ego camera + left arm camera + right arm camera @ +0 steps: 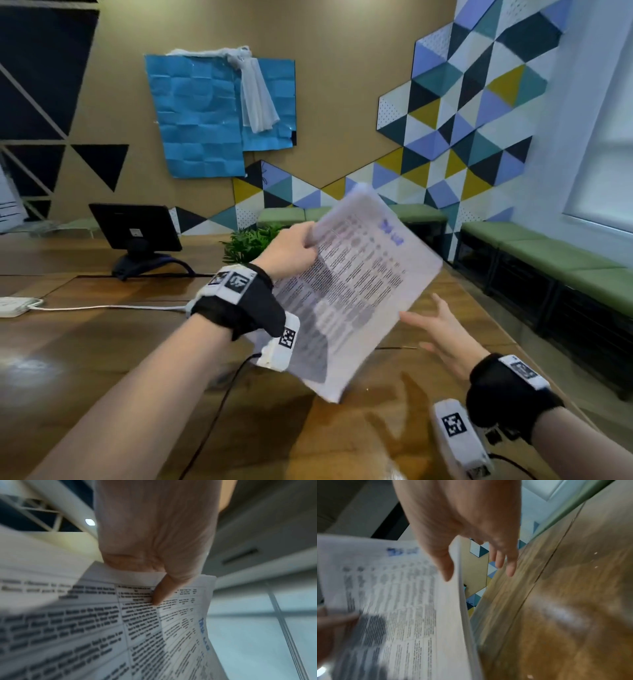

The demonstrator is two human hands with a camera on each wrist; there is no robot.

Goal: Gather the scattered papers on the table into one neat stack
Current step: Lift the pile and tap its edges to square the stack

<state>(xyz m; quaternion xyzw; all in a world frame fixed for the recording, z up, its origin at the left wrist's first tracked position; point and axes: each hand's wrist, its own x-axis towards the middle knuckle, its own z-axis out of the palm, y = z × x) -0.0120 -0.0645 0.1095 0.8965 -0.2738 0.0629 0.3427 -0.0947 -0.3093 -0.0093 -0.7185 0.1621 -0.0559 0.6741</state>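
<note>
A stack of printed papers (356, 291) with black text and a blue heading is lifted above the wooden table (102, 342), tilted, its lower corner near the tabletop. My left hand (294, 248) pinches the stack's left edge, thumb on the printed side; the left wrist view shows the thumb (161, 593) pressed on the papers (120, 628). My right hand (442, 329) is spread, fingers straight, just right of the stack's right edge and holding nothing. In the right wrist view that hand (471, 540) hovers beside the papers' edge (462, 601).
A black monitor on a stand (137, 229) and a small green plant (253, 240) stand at the back of the table. A white adapter with cable (17, 305) lies at the left. Green benches (548, 257) run along the right wall.
</note>
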